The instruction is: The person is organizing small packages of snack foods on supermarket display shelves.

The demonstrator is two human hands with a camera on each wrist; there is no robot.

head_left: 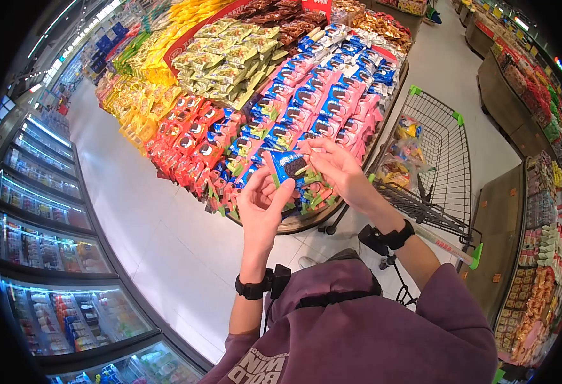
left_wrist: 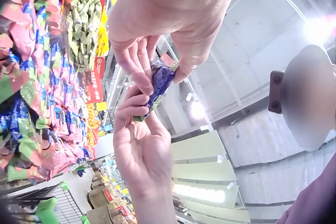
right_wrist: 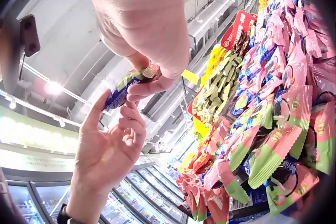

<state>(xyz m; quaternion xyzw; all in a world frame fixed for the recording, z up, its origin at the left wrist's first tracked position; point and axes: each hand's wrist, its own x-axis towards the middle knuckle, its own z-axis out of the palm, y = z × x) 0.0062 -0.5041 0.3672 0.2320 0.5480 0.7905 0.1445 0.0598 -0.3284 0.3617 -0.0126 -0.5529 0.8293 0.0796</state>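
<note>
A small blue snack packet (head_left: 290,165), printed with a dark sandwich cookie and with pink and green at its ends, is held up over the front of a heaped display. My left hand (head_left: 261,203) pinches one end between thumb and fingers. At the opposite end, my right hand (head_left: 340,171) pinches the packet's edge. The left wrist view shows the packet (left_wrist: 161,83) between both hands' fingertips. Its wrapper end is partly covered by the right fingers in the right wrist view. Similar pink and blue packets (head_left: 319,96) lie in rows just beyond the hands.
Red packets (head_left: 188,131), yellow packets (head_left: 150,105) and pale green packets (head_left: 226,54) fill the rest of the display. A wire shopping cart (head_left: 444,137) holding bagged goods (head_left: 402,157) stands to the right. Glass-fronted freezers (head_left: 50,246) line the left, and another stocked shelf (head_left: 537,249) is at far right.
</note>
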